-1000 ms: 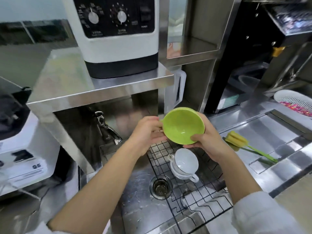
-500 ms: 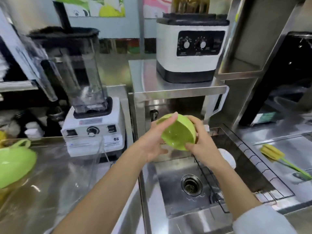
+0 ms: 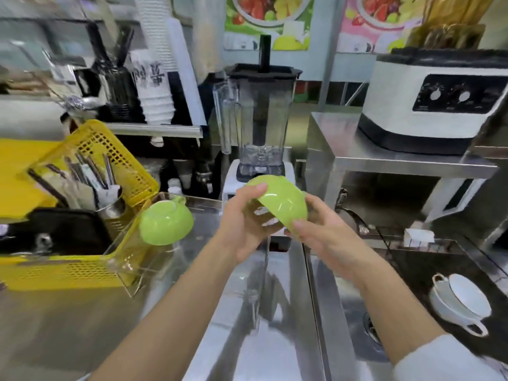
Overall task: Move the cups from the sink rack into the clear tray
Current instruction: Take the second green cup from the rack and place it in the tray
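While both hands, left hand [image 3: 244,224] and right hand [image 3: 321,240], clasp the green cup [image 3: 280,202] mouth-down between them, the clear tray [image 3: 137,270] lies just left, nearer the left hand.

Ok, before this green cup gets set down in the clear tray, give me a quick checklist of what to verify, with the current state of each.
1. Green cup held by both hands, left hand and right hand: ok.
2. Cup over the clear tray: not ok, it is right of the tray.
3. Free room in the tray beside the other green cup: ok, floor looks bare.
4. Path to the tray clear of the blender: ok.
5. Sink rack emptied: not ok, white cups remain.
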`<state>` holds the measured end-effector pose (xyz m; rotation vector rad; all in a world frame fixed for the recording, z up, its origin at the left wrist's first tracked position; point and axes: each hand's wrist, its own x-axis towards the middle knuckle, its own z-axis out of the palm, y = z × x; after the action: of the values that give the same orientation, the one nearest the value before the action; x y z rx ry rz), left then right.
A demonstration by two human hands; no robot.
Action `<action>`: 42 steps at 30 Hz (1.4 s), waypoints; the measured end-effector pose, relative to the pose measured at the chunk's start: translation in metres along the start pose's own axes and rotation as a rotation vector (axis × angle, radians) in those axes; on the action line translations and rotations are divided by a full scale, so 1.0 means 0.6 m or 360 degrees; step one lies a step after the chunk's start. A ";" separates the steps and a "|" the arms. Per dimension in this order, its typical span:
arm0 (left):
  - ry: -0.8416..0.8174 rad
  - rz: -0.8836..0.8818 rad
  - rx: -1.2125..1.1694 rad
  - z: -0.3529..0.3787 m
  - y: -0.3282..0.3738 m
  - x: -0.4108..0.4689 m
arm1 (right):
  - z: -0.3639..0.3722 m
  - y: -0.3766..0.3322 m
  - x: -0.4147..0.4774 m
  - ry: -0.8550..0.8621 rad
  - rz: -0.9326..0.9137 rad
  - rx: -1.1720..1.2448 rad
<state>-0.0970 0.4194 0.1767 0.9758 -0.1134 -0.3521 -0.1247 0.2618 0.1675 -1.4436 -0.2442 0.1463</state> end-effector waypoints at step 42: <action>0.0376 0.0252 0.2563 -0.160 -0.014 0.022 | 0.026 0.077 0.174 -0.0629 0.0078 -0.1561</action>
<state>-0.0626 0.4862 0.1152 2.5677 -0.2674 0.0921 -0.0254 0.3084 0.1315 -2.3919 -0.6650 0.3877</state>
